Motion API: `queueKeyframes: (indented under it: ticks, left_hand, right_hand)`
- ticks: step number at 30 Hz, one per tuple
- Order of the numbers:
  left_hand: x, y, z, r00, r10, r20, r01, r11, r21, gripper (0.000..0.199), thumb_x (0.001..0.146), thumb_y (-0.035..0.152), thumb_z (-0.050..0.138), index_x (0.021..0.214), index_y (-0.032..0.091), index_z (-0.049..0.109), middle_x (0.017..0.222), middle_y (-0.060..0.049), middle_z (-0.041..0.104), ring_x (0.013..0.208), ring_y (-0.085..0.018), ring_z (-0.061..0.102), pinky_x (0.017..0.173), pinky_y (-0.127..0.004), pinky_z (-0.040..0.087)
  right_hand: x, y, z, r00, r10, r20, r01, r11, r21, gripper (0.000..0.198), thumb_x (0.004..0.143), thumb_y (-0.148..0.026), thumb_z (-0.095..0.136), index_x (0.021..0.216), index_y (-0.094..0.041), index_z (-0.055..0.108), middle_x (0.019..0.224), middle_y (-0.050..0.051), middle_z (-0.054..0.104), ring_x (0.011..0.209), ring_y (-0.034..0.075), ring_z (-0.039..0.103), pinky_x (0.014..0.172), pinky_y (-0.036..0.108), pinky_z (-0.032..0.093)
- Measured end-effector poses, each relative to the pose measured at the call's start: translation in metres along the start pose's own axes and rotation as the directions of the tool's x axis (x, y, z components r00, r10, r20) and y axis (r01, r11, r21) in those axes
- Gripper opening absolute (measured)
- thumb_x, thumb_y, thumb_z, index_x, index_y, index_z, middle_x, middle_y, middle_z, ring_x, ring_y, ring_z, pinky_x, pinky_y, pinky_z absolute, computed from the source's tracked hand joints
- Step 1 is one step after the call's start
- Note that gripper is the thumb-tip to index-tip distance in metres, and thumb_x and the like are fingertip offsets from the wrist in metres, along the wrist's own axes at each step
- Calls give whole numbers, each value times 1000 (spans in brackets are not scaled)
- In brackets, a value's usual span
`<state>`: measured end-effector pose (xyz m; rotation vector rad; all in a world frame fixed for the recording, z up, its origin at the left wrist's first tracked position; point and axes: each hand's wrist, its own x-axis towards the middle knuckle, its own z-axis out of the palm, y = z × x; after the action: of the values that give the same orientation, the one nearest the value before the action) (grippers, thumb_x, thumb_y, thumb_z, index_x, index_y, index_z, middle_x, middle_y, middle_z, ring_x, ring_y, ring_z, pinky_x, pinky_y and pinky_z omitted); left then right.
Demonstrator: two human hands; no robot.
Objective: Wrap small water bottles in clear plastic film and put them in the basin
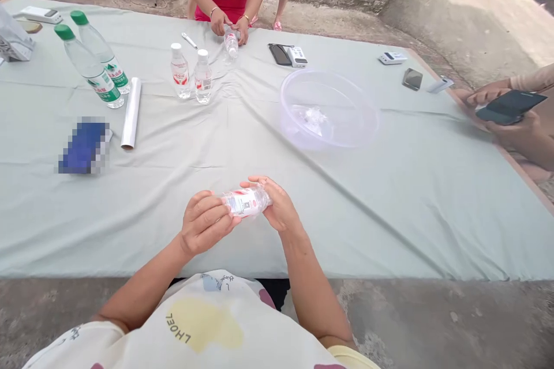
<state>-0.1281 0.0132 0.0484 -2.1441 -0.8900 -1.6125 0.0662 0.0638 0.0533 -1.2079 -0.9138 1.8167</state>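
Close to the table's front edge, a small water bottle (244,203) with a red-and-white label lies sideways between my hands. Clear plastic film seems to be wrapped around it, crinkled at its right end. My left hand (206,220) grips the bottle's left end, fingers curled over it. Around the right end, my right hand (279,203) is closed on bottle and film, thumb and fingers on opposite sides. Two similar bottles stand beyond: one small bottle (180,72) and another small bottle (203,77). A roll of cling film (131,113) lies to the left.
Two tall green-capped bottles (101,78) stand at the left, near a blurred blue object (84,147). A clear plastic basin (355,137) holds crumpled film. Across the table, a person's hands (231,27) hold another bottle. At right, another person's hand (519,127) holds a phone.
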Motion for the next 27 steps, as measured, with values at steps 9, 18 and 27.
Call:
queueKeyframes:
  ticks: [9,18,27]
  left_hand:
    - [-31,-30,22,951,-276,140,269,961,63,39,89,7,59,124,25,56,121,-11,69,128,-24,58,100,-43,50]
    - [-85,-36,59,768,-549,331,535,833,143,53,94,16,48,145,24,38,140,-18,56,134,-29,52,103,-47,47]
    - [-84,-38,59,675,-584,451,611,785,103,34,93,14,47,125,21,58,112,-11,70,105,-24,66,88,-40,52]
  right_hand:
    - [53,-35,-2,992,-120,35,119,818,-563,31,87,-41,47,76,-21,67,73,2,63,60,15,54,50,27,44]
    - [203,-150,16,753,-528,393,376,-146,-915,24,92,-28,48,92,-17,69,88,11,65,94,28,61,88,44,45]
    - [325,-194,30,849,-431,304,238,-201,-950,39,91,-42,61,118,-14,64,111,17,67,113,34,58,95,48,42]
